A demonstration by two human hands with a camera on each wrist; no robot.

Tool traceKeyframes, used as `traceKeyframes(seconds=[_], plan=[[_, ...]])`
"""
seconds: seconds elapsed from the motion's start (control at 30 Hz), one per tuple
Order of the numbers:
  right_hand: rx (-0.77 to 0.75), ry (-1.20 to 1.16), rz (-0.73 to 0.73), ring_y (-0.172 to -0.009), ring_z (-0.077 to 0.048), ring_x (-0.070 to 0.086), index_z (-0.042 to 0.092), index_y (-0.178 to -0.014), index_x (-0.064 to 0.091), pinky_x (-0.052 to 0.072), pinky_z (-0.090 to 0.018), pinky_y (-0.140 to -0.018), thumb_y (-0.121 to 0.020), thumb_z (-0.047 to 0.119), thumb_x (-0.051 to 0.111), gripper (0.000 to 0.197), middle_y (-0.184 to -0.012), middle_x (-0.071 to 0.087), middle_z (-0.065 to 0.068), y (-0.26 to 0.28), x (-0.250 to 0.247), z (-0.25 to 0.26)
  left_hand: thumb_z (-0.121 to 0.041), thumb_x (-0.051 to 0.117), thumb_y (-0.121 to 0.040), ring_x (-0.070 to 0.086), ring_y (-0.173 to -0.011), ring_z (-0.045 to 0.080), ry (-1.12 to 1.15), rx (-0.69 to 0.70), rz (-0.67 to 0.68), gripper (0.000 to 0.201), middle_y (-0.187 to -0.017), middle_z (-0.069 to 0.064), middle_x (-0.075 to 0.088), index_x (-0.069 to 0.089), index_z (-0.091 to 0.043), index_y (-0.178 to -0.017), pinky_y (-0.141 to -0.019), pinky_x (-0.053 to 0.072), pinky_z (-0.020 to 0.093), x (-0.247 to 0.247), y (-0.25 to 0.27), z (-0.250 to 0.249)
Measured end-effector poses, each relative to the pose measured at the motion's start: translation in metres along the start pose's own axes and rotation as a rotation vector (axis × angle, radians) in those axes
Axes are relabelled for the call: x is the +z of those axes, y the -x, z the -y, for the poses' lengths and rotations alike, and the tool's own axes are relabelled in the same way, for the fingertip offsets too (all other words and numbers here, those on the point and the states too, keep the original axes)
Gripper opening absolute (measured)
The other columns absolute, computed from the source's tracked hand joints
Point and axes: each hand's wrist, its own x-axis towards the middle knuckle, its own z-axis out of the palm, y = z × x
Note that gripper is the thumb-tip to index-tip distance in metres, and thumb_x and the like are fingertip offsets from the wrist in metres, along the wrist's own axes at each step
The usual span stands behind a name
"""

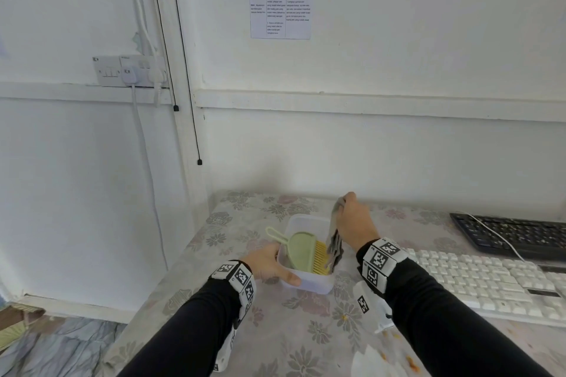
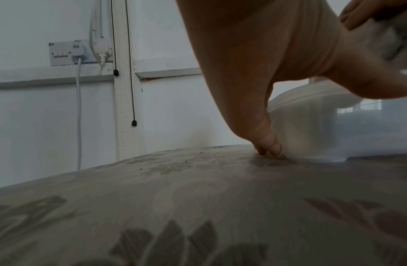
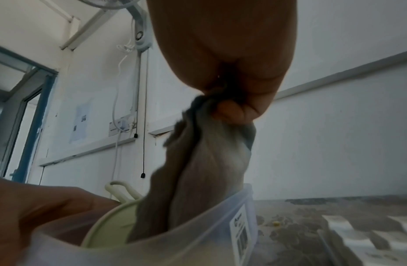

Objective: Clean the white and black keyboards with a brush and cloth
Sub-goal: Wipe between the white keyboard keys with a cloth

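A clear plastic container (image 1: 309, 283) stands on the floral-covered table (image 1: 232, 223). Inside it lies a green hand brush (image 1: 301, 251) with yellow bristles. My left hand (image 1: 271, 263) grips the container's near left side, thumb along its front wall. My right hand (image 1: 355, 220) pinches a grey cloth (image 1: 335, 239) that hangs down into the container; the cloth (image 3: 197, 171) shows bunched under my fingers (image 3: 232, 111). The white keyboard (image 1: 487, 278) lies to the right, and the black keyboard (image 1: 517, 234) sits behind it.
A white cable (image 1: 496, 232) runs across the black keyboard. Crumbs and a white sheet (image 1: 376, 361) lie on the table near my right forearm. The wall stands just behind the table, with a socket (image 1: 128, 70) and hanging cords (image 1: 186, 70) to the left.
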Motion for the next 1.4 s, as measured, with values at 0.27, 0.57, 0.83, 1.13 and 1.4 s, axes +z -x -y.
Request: traceKeyframes(seconds=[0.27,0.57,0.83,1.13,1.4], plan=[[-0.115,-0.159,-0.096,-0.063,-0.008,0.044,0.010,-0.099,0.038,0.030,-0.019,-0.049,-0.100,0.013,0.031,0.008,-0.087,0.050,-0.005,0.009,-0.025,-0.011,-0.007,0.082,-0.071,0.060,-0.097,0.012,0.039,-0.040,-0.032,0.047,-0.108,-0.005,0.063,0.055,-0.028,-0.104,-0.083,0.053,0.029,0.008,0.014,-0.014],[-0.115,-0.189,-0.074,-0.067,-0.010,0.047,0.003,-0.108,0.045,0.030,-0.015,-0.050,-0.099,0.013,0.035,0.017,-0.089,0.053,-0.005,0.014,-0.063,-0.049,-0.013,0.083,-0.053,0.055,-0.111,0.027,0.048,-0.253,-0.175,0.088,-0.124,0.010,0.052,0.045,-0.014,-0.132,-0.076,0.054,0.031,0.020,0.005,-0.014],[-0.196,-0.228,-0.070,-0.063,-0.005,0.046,0.011,-0.093,0.046,0.037,-0.005,-0.052,-0.097,0.009,0.038,0.009,-0.072,0.049,0.011,0.019,-0.110,-0.070,-0.008,0.054,-0.087,0.026,-0.133,0.033,0.215,-0.326,-1.041,0.057,-0.145,0.017,0.024,0.030,-0.010,-0.139,-0.106,0.031,0.041,0.063,0.021,-0.081],[-0.353,-0.132,0.081,-0.064,0.001,0.049,0.008,-0.101,0.067,0.038,-0.005,-0.062,-0.084,0.014,0.067,0.018,-0.069,0.057,0.010,0.020,-0.153,-0.095,-0.050,0.043,-0.097,0.059,-0.064,0.019,0.446,0.088,-0.370,0.044,-0.074,0.002,0.062,0.065,-0.013,-0.086,-0.061,0.052,0.029,0.144,-0.007,-0.206],[-0.197,-0.209,0.156,-0.082,-0.008,0.056,0.010,-0.104,0.068,0.044,-0.015,-0.076,-0.085,0.009,0.065,0.019,-0.088,0.062,0.004,0.020,-0.188,-0.135,-0.008,0.047,-0.098,0.059,-0.065,0.017,0.580,0.125,-0.266,0.016,-0.079,0.008,0.061,0.061,-0.010,-0.090,-0.058,0.051,0.025,0.172,-0.029,-0.213]])
